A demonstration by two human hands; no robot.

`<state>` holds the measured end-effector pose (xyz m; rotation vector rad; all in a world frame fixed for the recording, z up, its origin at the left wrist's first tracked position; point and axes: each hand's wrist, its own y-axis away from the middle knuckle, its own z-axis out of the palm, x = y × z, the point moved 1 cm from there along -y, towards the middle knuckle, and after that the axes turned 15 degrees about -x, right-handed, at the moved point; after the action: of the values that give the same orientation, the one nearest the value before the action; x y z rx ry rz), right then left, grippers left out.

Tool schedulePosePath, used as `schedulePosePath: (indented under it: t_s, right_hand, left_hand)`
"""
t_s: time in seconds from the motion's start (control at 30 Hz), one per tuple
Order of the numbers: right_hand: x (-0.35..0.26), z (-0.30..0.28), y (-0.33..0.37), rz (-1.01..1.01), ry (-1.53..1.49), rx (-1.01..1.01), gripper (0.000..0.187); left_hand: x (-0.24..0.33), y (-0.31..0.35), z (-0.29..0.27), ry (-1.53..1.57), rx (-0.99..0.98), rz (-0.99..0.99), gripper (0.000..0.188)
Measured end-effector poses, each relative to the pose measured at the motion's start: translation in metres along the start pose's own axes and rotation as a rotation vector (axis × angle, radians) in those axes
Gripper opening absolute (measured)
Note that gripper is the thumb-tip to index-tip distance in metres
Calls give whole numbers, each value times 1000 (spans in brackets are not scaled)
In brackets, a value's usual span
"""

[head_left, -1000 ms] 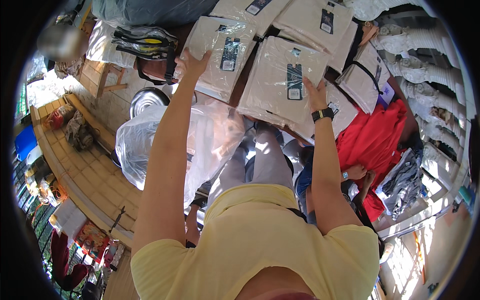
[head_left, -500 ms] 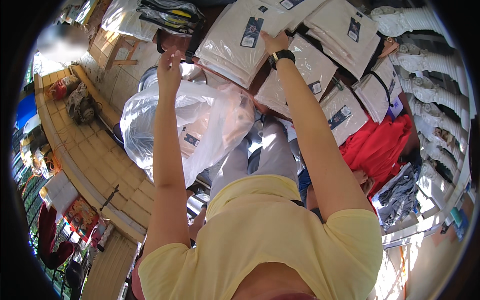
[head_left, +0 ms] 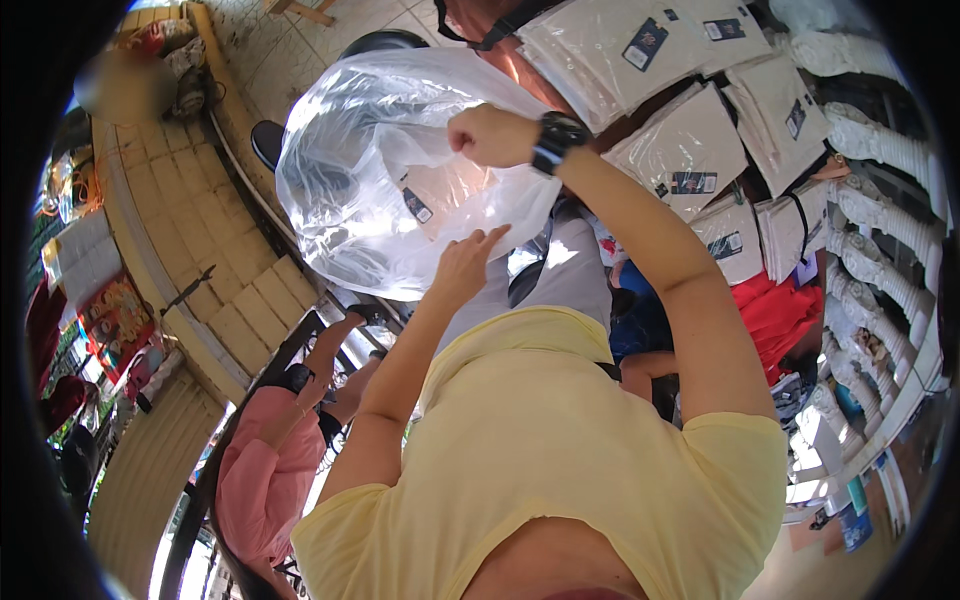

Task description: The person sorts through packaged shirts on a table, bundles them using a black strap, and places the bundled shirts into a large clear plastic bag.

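A large clear plastic bag [head_left: 330, 215] stands wide-mouthed in front of my legs. Inside lies a pale packet [head_left: 450, 195] in clear wrap with a dark tag. My right hand [head_left: 490, 137], with a black watch on its wrist, is curled closed over the bag's far right side; whatever its fingers hold is hidden. At the near rim is my left hand [head_left: 468, 265], its fingers stretched out to the right against the plastic. To the right of the bag, stacked pale garment packets [head_left: 590, 60] with dark tags cover the table.
A red cloth [head_left: 775, 315] hangs at the right, beside white balusters [head_left: 870, 210]. Along the left runs a tiled ledge [head_left: 170, 210]. A person in a pink top [head_left: 265, 470] sits at lower left, and another person's arm [head_left: 648, 372] shows beside my right hip.
My view has swung toward the bag. My right hand has left the stacked packets and come over the bag; my left hand has come down from beyond it to its near rim.
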<state>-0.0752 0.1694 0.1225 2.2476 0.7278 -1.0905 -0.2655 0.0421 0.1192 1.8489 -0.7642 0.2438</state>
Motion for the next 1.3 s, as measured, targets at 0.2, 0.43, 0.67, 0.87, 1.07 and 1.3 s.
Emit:
schedulePosePath:
  t_s: [0.2, 0.43, 0.67, 0.87, 1.07, 1.3]
  right_hand:
    - [126, 198, -99, 694, 365, -674, 27]
    - [248, 295, -79, 577, 477, -497, 31]
    - [250, 287, -98, 235, 731, -613, 20]
    - [227, 249, -84, 272, 628, -474, 16]
    - [139, 186, -64, 147, 492, -548, 17]
    - [-7, 110, -30, -130, 182, 397, 15]
  left_hand:
    - [23, -11, 69, 86, -81, 320, 65]
    - [14, -8, 104, 233, -248, 416, 67]
    - [0, -8, 110, 224, -228, 349, 69]
    - [14, 2, 101, 160, -207, 332, 67]
    - [1, 23, 80, 529, -225, 278, 49]
    - [-121, 9, 64, 837, 787, -81, 88]
